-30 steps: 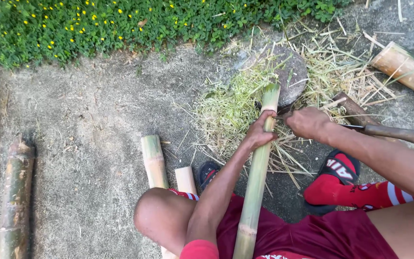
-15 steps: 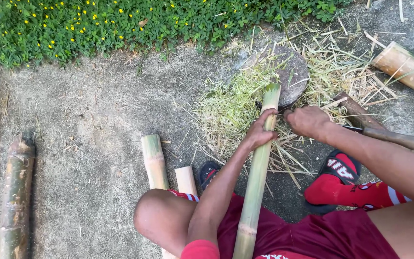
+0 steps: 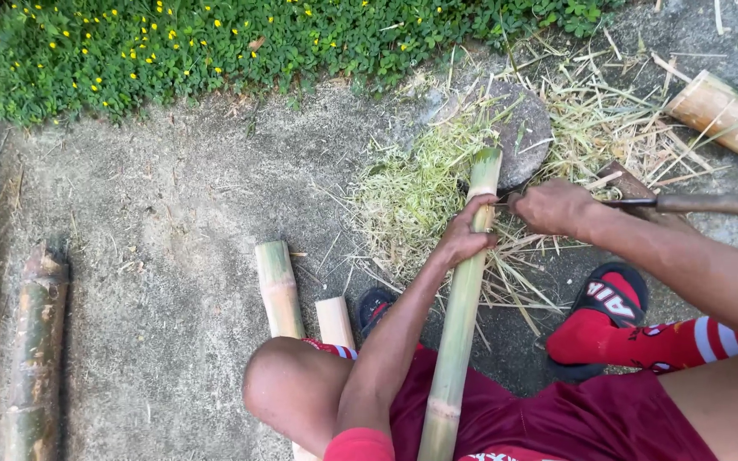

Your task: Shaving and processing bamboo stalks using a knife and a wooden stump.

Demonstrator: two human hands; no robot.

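The green bamboo pole (image 3: 463, 290) runs up from the person's lap between the knees, its cut top end resting against a round flat stone (image 3: 518, 128) on the ground. The left hand (image 3: 465, 232) is wrapped closed around the pole just below that top end, thumb and fingers on either side of the stem. Just beside this grip, on its right, the right hand (image 3: 557, 207) is closed around a long-handled blade (image 3: 694, 203), whose dark metal reaches off toward the frame edge; the working edge near the pole is hidden behind the hand, so how it meets the bamboo cannot be told.

The likeliest trouble, as a judgement, is the nearness of the two hands: if the blade skids on the smooth, rounded skin, it could travel straight into the fingers of the holding hand. A pole propped only on stone and lap may also roll or kick sideways under a stroke. Below the grip, a foot in a red sock and sandal (image 3: 595, 329) sits close to the pole. The heap of shavings (image 3: 412, 188) around the stone could hide the footing. Short bamboo pieces (image 3: 279, 286) lie well apart on the left.
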